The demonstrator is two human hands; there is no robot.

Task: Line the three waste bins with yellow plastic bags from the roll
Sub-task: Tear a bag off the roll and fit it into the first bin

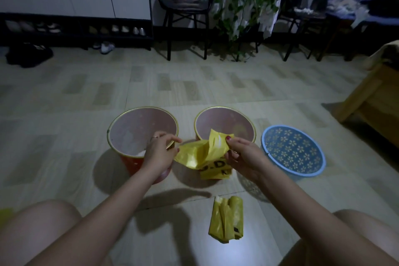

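My left hand and right hand both pinch a yellow bag above two red bins; the roll lies on the floor.

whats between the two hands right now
In the head view, a yellow bag stretches between the left hand and the right hand; each hand pinches one end of it.
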